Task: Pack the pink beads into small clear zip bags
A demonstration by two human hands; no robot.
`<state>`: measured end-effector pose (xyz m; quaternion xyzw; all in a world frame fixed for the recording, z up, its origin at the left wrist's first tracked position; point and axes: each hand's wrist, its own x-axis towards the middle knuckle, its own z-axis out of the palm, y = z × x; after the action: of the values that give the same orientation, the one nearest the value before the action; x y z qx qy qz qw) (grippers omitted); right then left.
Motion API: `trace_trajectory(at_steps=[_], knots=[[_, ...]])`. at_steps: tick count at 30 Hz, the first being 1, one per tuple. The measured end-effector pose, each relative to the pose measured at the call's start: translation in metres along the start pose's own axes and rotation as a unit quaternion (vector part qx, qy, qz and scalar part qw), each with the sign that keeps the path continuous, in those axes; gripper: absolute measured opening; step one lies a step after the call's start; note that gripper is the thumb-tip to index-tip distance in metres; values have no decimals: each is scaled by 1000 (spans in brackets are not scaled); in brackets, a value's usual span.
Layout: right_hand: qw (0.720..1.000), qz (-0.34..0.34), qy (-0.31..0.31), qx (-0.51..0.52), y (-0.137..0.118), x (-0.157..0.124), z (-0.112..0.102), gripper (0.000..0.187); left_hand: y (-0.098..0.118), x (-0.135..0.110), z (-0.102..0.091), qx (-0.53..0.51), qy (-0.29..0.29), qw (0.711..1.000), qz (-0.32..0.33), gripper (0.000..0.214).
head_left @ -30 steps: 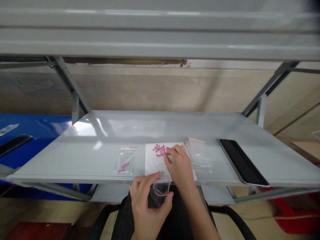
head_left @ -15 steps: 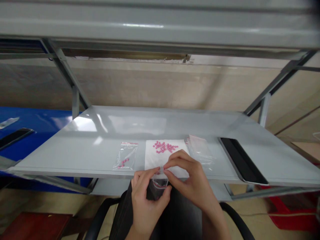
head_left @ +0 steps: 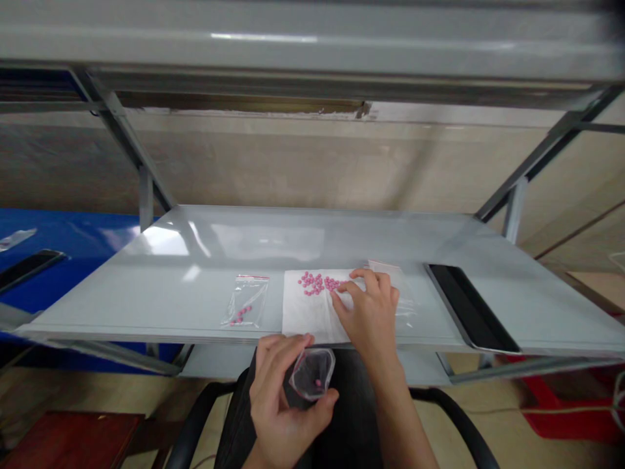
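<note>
- Head view, looking fwd & down: L grip (head_left: pixel 280 407) sits low, off the shelf, at abt 7 o'clock from the sheet. Thumb & fingers pressed together on the sides of a small clear zip bag (head_left: pixel 312 373).
- That bag: 1 pink tablet (head_left: pixel 318 383) visible inside, at its lower end. Can't tell if the seal is closed.
- R grip (head_left: pixel 368 319) spread, fingertips down on a white paper sheet (head_left: pixel 307 319), right beside the tablets. No tablet visibly pinched; any under the fingers wouldn't show.
- Sheet lies on a grey shelf (head_left: pixel 146 293), near its front edge, abt 12 o'clock from my L grip.
- Left on sheet: loose cluster of pink tablets (head_left: pixel 317 283) at its 11 o'clock, far more than are in my bag. Most of the pile not bagged so far.
- Done so far: 2nd clear zip bag (head_left: pixel 245 301) lying flat at the sheet's 9 o'clock, w/ a few pink tablets in it, red strip along top.
- Not used so far: clear bags (head_left: pixel 403 299) at the sheet's 3 o'clock, partly behind R grip, no tablets seen in them.
- Further along at 3 o'clock: black tray (head_left: pixel 469 306), nothing seen on it.
</note>
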<state>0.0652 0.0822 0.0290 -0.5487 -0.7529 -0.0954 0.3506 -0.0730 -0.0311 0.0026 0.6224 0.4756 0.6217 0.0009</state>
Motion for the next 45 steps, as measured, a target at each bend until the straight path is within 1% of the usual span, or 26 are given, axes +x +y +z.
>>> trace_trajectory(at_steps=[3, 5, 9, 12, 13, 15, 16, 17, 18, 20, 22, 23, 24, 25, 27, 28, 30, 32, 34, 37, 45], knots=[[1000, -5, -9, 2, -2, -1, 2, 3, 2, 0, -1, -1, 13, 999, 48, 46], [1000, -8, -14, 4, -1, -1, 5, 4, 3, 0, -1, -3, 15, 998, 63, 46], [1000, -11, -9, 4, 0, -1, 11, 7, 6, 1, -2, -1, 14, 998, 68, 45], [1000, -14, -15, 20, -1, -1, 7, 9, 7, -1, -2, 0, 9, 998, 55, 41], [999, -18, -12, 39, -2, -1, 1, 9, 7, -2, -2, -1, 6, 999, 44, 41], [993, -31, 0, 112, -5, -3, -15, 10, 6, -3, -1, -1, -5, 1000, 9, 41], [986, -42, 5, 162, -7, -4, -26, 10, 5, -4, 0, -1, -12, 1000, -11, 42], [975, -51, -5, 215, -9, -5, -38, 11, 5, -4, 1, -1, -19, 999, -31, 43], [962, -58, -21, 266, -11, -6, -50, 11, 4, -3, 2, 1, -27, 999, -46, 44], [940, -72, -67, 326, -14, -10, -71, 12, 3, -2, 3, 5, -40, 997, -66, 42], [922, -86, -115, 360, -15, -12, -82, 15, 3, 0, 5, 5, -49, 996, -77, 40], [915, -89, -131, 371, -14, -12, -84, 17, 3, 0, 5, 2, -52, 995, -82, 39], [912, -87, -138, 377, -12, -12, -82, 18, 4, 1, 5, -3, -55, 995, -88, 39], [913, -83, -131, 377, -10, -11, -77, 17, 4, 1, 5, -7, -57, 994, -94, 40], [930, -70, -90, 349, -5, -8, -62, 15, 4, 1, 4, -14, -58, 993, -103, 41], [944, -65, -62, 318, -2, -5, -52, 15, 4, 1, 4, -17, -57, 993, -105, 41], [971, -59, -31, 231, 1, 0, -32, 13, 4, 1, 3, -22, -57, 993, -104, 41], [988, -52, -28, 142, 2, 4, -14, 11, 5, 1, 2, -28, -58, 993, -97, 41], [995, -52, -35, 80, 2, 7, -3, 10, 5, 1, 2, -37, -61, 993, -92, 42], [996, -59, -46, 50, 2, 9, 4, 11, 4, 2, 2, -45, -62, 993, -88, 43], [996, -52, -51, 55, 3, 8, 10, 14, 3, 0, 4, -48, -69, 992, -94, 42]])
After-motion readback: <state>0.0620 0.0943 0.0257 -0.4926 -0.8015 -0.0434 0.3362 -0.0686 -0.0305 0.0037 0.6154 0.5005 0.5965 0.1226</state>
